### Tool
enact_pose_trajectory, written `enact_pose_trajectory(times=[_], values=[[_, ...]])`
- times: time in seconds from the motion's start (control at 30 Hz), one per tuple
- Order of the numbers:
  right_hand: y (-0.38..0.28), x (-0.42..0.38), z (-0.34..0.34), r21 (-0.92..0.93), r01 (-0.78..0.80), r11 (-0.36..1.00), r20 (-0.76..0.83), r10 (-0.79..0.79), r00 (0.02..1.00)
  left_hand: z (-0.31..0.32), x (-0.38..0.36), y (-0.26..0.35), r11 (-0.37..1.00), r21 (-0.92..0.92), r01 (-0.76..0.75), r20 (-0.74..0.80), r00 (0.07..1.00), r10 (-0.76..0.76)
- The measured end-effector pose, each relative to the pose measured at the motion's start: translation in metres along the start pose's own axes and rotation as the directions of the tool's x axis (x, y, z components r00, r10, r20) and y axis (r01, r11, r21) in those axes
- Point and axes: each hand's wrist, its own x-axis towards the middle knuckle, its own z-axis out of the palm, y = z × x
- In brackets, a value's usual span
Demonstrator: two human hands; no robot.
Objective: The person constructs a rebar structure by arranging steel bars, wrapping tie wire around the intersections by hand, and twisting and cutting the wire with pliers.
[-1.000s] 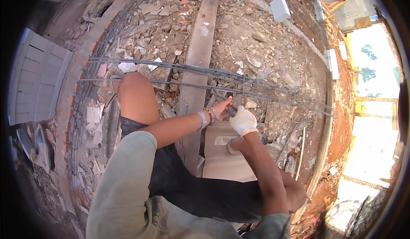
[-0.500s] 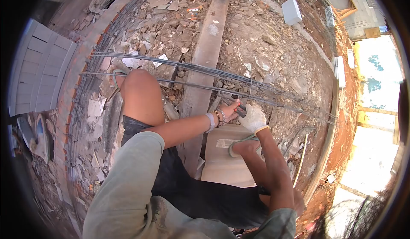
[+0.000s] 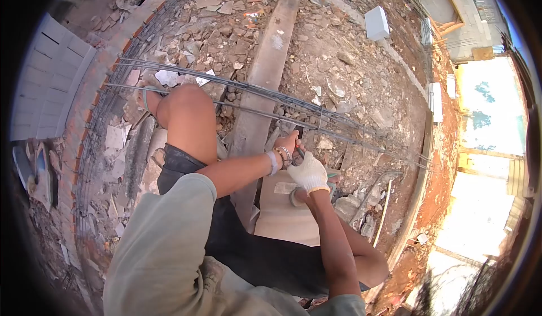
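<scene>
My left hand (image 3: 288, 146), bare with bracelets at the wrist, is closed around a dark hand tool with a bit of red (image 3: 299, 151), just below the steel bars. My right hand (image 3: 309, 172), in a white knitted glove, is closed at the tool's lower end, right beside my left. Several long thin steel bars (image 3: 265, 93) run across the view in a bundle, with a separate bar (image 3: 254, 112) below them. A thin wire loop (image 3: 321, 115) stands around the bars above my hands. The tool's jaws are partly hidden.
A long concrete beam (image 3: 274, 51) lies under the bars on broken rubble (image 3: 226, 39). Below my hands is a tan board (image 3: 288, 220). A white block (image 3: 376, 23) sits at the upper right, grey panels (image 3: 48, 79) at the left. My bent knee (image 3: 189, 104) is near the bars.
Both hands have moved left and the gloved right hand sits lower, turned more below the left. The tool has shifted with them. The whole view has shifted slightly left.
</scene>
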Motion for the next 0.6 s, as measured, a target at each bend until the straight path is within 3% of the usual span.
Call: enact_pose_trajectory(times=[0.07, 0.1, 0.13, 0.17, 0.2, 0.27, 0.33, 0.37, 0.47, 0.5, 0.53, 0.6], values=[[0.005, 0.007, -0.017, 0.04, 0.034, 0.999, 0.275, -0.044, 0.96, -0.009, 0.007, -0.003, 0.997, -0.076, -0.004, 0.076, 0.997, 0.01], [0.006, 0.005, -0.021, 0.347, -0.173, 0.922, 0.412, 0.016, 0.911, -0.013, 0.008, -0.002, 0.997, -0.072, 0.014, 0.093, 0.996, -0.007], [0.007, 0.003, -0.023, 0.576, -0.393, 0.717, 0.55, 0.016, 0.835, -0.019, 0.014, -0.002, 0.99, -0.128, 0.055, 0.19, 0.981, -0.03], [0.009, -0.002, -0.023, 0.688, -0.595, 0.415, 0.668, -0.043, 0.743, -0.027, 0.019, -0.004, 0.979, -0.174, 0.103, 0.285, 0.957, -0.05], [0.009, -0.004, -0.022, 0.663, -0.746, 0.063, 0.745, -0.153, 0.65, -0.032, 0.023, -0.005, 0.965, -0.214, 0.155, 0.376, 0.924, -0.065], [-0.045, -0.05, -0.056, 0.771, -0.622, 0.135, 0.635, -0.106, 0.765, -0.028, 0.014, 0.003, 0.985, -0.142, 0.098, 0.35, 0.936, -0.042], [-0.009, -0.021, -0.004, 0.697, -0.717, -0.022, 0.682, -0.288, 0.672, -0.035, 0.007, 0.011, 0.993, -0.086, 0.086, 0.369, 0.928, -0.048], [-0.021, -0.025, -0.005, 0.7, -0.71, -0.078, 0.681, -0.224, 0.697, -0.038, 0.005, 0.013, 0.993, -0.059, 0.1, 0.417, 0.906, -0.066], [0.019, 0.011, 0.042, 0.652, -0.746, 0.137, 0.756, -0.198, 0.625, -0.043, 0.007, 0.017, 0.997, -0.013, 0.078, 0.473, 0.879, -0.063], [0.008, 0.004, 0.037, 0.693, -0.664, 0.279, 0.699, -0.034, 0.715, -0.046, 0.008, 0.019, 0.989, 0.072, 0.13, 0.453, 0.879, -0.148], [0.011, 0.007, 0.037, 0.656, -0.503, 0.563, 0.579, 0.052, 0.814, -0.042, -0.002, 0.023, 0.981, 0.085, 0.172, 0.422, 0.886, -0.192], [0.016, 0.013, 0.036, 0.29, -0.132, 0.948, 0.256, 0.056, 0.965, -0.029, -0.019, 0.031, 0.962, 0.111, 0.25, 0.361, 0.892, -0.273]])
